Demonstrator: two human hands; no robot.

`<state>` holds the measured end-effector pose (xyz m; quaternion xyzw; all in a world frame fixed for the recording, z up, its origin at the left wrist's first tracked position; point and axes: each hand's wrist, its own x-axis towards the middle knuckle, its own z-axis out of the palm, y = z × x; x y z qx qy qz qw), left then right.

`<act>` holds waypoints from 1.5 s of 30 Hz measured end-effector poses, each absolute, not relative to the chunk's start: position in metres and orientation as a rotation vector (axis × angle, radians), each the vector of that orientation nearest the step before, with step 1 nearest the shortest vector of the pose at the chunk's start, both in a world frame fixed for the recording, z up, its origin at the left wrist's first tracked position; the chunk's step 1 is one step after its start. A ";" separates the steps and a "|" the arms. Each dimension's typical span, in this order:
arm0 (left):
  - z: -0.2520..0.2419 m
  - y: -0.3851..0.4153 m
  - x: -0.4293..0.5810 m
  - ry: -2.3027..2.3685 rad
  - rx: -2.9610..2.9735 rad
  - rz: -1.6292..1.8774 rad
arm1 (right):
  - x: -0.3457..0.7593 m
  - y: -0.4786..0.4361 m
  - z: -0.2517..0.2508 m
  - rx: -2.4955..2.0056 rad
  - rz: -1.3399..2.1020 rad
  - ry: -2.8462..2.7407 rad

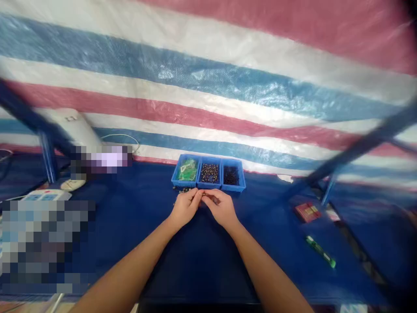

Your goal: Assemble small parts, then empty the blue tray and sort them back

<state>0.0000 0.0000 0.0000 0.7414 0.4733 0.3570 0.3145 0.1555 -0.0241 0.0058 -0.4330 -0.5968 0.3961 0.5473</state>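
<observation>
If our pinch loosens or our hands pull unevenly, the tiny, brass-coloured, metallic-looking piece (204,194) could slip and get lost among the small dark-and-brass loose fittings (184,189) just beyond our left hand (185,209). It lies between the fingertips of that hand and our right hand (223,209), both pinched nearly closed on it, just before the blue rectangular plastic bins (234,188); its exact shape we cannot tell.

Glossy red, white and blue striped sheeting (208,87) stood behind the dark blue table (130,208); slanting bars (352,151) flanked both sides.
</observation>
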 end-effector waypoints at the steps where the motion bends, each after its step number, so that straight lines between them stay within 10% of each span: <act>1: 0.000 -0.001 0.000 1.231 1.954 0.944 | 0.156 -0.024 0.006 -1.033 0.931 -1.413; 45: 0.018 -0.003 -0.002 1.171 2.027 0.929 | 0.158 -0.025 0.002 -1.030 1.016 -1.325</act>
